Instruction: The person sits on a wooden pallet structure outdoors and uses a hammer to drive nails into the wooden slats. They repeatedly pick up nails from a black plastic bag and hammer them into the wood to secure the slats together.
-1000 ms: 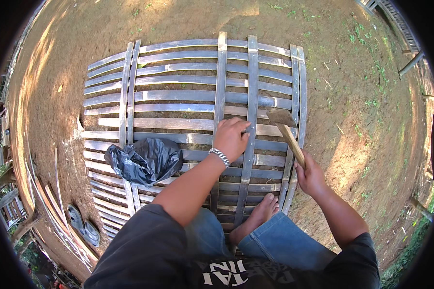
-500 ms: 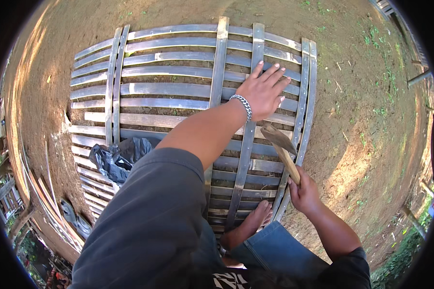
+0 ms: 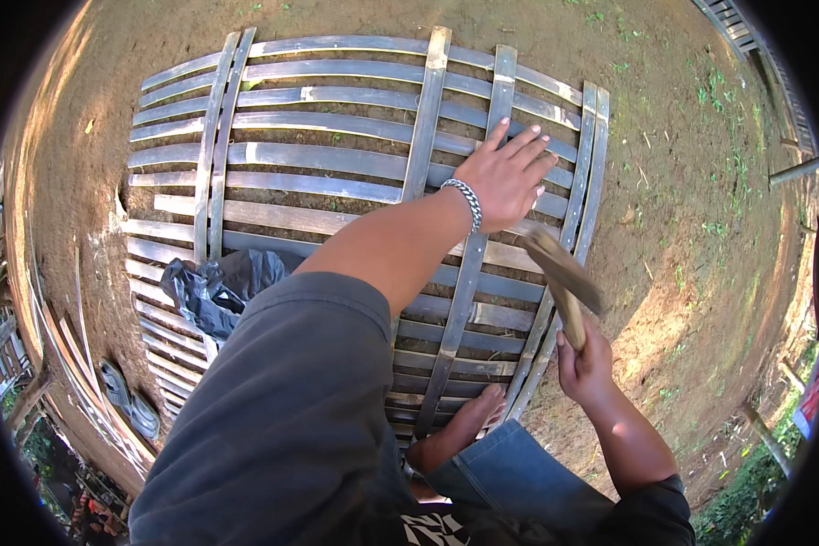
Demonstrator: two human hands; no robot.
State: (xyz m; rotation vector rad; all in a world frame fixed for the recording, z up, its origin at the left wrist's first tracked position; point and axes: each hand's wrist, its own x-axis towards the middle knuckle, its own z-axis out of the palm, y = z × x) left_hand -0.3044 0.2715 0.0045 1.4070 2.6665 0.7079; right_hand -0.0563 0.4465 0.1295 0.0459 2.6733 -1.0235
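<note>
A panel of bamboo slats (image 3: 318, 157) lies on the ground, with long cross strips (image 3: 503, 82) running over the slats. My left hand (image 3: 505, 177), wearing a chain bracelet, rests flat on its right part with the fingers spread. Closed round a wooden handle, my right hand (image 3: 590, 359) holds a hammer (image 3: 564, 268) above the panel's right edge. Motion blurs the dark hammer head, which is raised just to the right of my left hand.
On the slats left of my arm sits a crumpled black plastic bag (image 3: 218, 291). My bare foot (image 3: 464, 420) stands on the panel's near end. Sandals (image 3: 127, 400) and loose long strips (image 3: 77, 364) lie on the dirt at left.
The hammer has risen and shifted slightly right, its head turning in my right hand. My left hand stays on the slats. The whole view has tilted slightly.
</note>
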